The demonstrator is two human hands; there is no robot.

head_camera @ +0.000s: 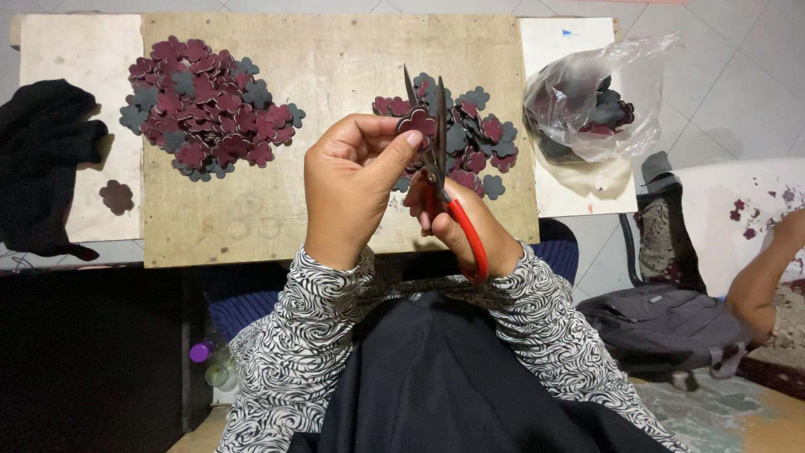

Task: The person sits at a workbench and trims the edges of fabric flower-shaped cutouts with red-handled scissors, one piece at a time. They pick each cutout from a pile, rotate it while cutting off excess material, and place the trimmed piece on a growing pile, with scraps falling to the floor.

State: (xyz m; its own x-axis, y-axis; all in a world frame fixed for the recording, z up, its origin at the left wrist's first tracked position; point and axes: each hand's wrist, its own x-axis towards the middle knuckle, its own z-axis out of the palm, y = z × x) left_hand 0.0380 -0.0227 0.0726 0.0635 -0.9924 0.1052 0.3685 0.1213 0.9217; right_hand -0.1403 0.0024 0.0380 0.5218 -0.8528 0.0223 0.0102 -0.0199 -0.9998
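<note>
Surface: bare plywood board, pale and scuffed, laid over a white table that shows at both ends. Floor of light grey tiles beyond, upper right. Dark low area at lower left, detail not legible.

On board, left: large pile of flat maroon and grey flower-shaped pieces. Centre right: smaller pile of same pieces, partly hidden behind hands. One stray piece on white table at left, well apart from both piles. Black cloth draped over table's left end. Clear plastic bag at right end, open, more pieces inside.

Right of frame: grey bag on floor, white surface with maroon scraps above it, another person's forearm resting at its edge.

Left hand raised above board, fingers curled, thumb and forefinger pinching one maroon piece by its lower edge. Piece held just in front of smaller pile, flat face toward camera, touching blades.

Right hand closed around red handles of scissors, mostly hidden behind left hand. Scissors' long axis near vertical in view, tips pointing away from wearer toward board's far edge, handles toward lap. Blades parted in narrow V, piece between them near pivot.

Sleeves black-and-white zebra print; black fabric across lap
</note>
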